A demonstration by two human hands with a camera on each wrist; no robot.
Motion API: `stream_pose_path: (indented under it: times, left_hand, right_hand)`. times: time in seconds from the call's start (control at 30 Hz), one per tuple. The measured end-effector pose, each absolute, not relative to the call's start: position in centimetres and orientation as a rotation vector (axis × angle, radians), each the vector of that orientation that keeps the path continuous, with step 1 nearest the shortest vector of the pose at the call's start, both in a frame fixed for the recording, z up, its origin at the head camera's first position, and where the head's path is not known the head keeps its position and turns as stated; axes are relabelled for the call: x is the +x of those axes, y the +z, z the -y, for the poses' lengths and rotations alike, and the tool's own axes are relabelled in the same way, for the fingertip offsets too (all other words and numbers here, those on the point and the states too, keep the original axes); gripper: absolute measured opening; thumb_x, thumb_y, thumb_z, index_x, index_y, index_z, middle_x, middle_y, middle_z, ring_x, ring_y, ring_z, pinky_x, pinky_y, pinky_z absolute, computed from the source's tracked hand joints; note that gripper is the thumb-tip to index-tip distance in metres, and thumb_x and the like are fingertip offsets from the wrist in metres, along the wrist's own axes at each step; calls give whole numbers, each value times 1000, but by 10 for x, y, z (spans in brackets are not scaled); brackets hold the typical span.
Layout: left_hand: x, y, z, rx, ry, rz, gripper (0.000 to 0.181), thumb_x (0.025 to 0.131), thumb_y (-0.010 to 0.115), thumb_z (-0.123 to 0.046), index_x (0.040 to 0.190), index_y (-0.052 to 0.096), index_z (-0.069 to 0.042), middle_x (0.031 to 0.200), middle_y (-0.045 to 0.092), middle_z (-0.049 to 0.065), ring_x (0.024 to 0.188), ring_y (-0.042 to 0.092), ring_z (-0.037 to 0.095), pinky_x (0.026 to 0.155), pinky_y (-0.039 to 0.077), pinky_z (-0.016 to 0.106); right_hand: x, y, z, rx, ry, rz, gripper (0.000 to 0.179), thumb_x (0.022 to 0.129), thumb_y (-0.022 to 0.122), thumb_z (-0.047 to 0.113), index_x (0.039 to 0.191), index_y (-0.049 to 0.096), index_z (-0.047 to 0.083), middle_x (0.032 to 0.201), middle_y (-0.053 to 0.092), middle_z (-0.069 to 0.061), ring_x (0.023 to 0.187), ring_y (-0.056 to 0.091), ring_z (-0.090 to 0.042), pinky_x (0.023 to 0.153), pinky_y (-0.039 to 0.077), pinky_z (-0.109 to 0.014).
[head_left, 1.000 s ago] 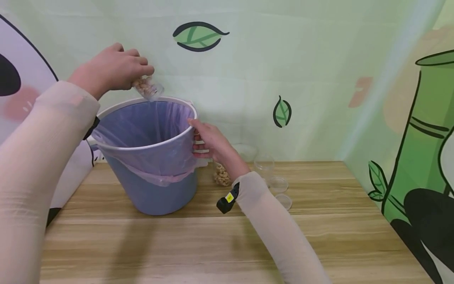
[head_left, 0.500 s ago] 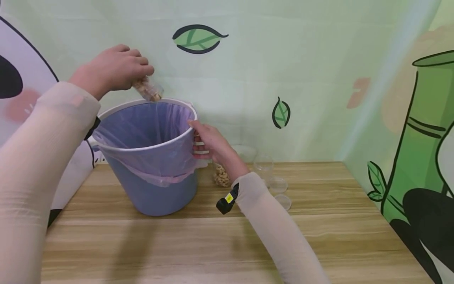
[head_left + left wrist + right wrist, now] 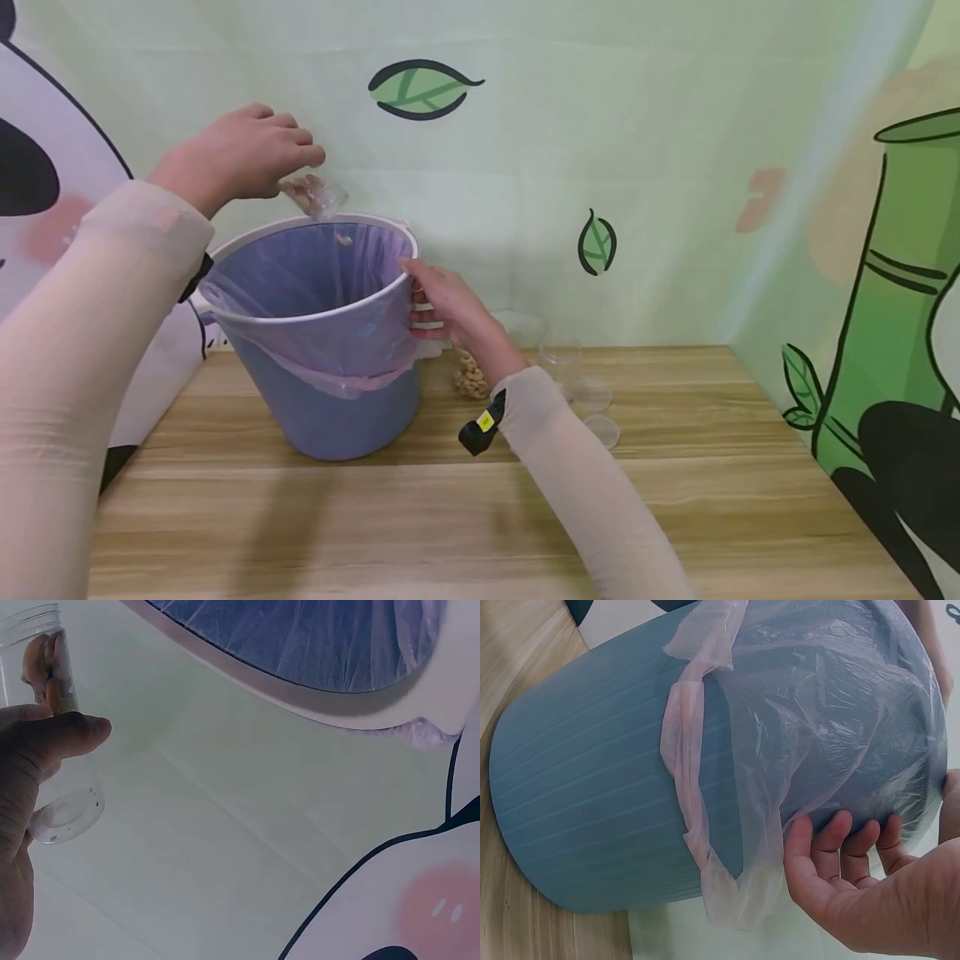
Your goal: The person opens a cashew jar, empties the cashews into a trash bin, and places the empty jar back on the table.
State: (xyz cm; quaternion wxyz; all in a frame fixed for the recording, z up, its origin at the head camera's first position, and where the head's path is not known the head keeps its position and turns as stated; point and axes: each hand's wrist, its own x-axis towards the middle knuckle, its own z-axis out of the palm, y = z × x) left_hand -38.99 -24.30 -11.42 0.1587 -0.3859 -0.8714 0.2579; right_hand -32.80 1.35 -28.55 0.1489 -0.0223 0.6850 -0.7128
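Observation:
My left hand (image 3: 251, 154) grips a clear jar (image 3: 324, 200), tilted mouth-down over the back rim of a blue trash bin (image 3: 330, 429). In the left wrist view, several nuts that look like cashews (image 3: 49, 664) lie near the jar's threaded mouth. A pale nut (image 3: 342, 240) is in the air just below the jar, inside the bin's opening. A translucent pink-purple bag (image 3: 810, 727) lines the bin and folds over its rim. My right hand (image 3: 450, 300) holds the bin's right rim, thumb over the top and fingers curved against the bag outside.
Behind my right wrist stands a clear jar of cashews (image 3: 471, 377), partly hidden. Right of it are another clear jar (image 3: 560, 354) and two round clear lids (image 3: 602, 432) on the wooden table (image 3: 450, 533). A printed cloth wall (image 3: 510, 167) closes off the back.
Nuts slide toward the jar's mouth, and one now falls into the bin; the jar holds fewer nuts than before. My right hand stays on the rim.

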Motion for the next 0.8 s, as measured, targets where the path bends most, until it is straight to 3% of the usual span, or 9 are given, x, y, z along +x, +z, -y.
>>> stream_pose_path:
  times: [0.23, 0.5, 0.63, 0.8]
  left_hand:
    - [-390, -115, 241, -1072, 736, 2544, 57, 72, 88, 2, 122, 60, 3, 121, 64, 27, 112, 55, 45, 99, 40, 65]
    - [-390, -119, 240, -1094, 743, 2563, 55, 72, 87, 3, 121, 60, 3, 120, 64, 26, 108, 55, 44, 90, 41, 63]
    - [-389, -122, 239, -1078, 732, 2561, 57, 73, 86, 3, 123, 59, 3, 124, 63, 26, 113, 53, 44, 88, 41, 63]
    - [-389, -122, 236, -1077, 742, 2533, 57, 74, 86, 2, 124, 59, 3, 124, 63, 26, 113, 54, 43, 89, 41, 63]
  right_hand:
    - [-329, -285, -15, -76, -2044, -1970, 45, 94, 62, 55, 107, 60, 12, 101, 56, -7, 77, 60, -20, 79, 59, -45]
    - [-325, -288, -13, -58, -2049, -1961, 48, 94, 64, 55, 112, 61, 11, 102, 59, -8, 77, 61, -22, 74, 60, -43]
    - [-324, -287, -11, -74, -2050, -1958, 51, 93, 64, 55, 116, 61, 10, 108, 59, -11, 79, 61, -22, 75, 60, -43]
    - [-321, -285, -12, -78, -2063, -1957, 50, 93, 64, 55, 114, 61, 10, 105, 58, -10, 79, 61, -22, 76, 60, -44]
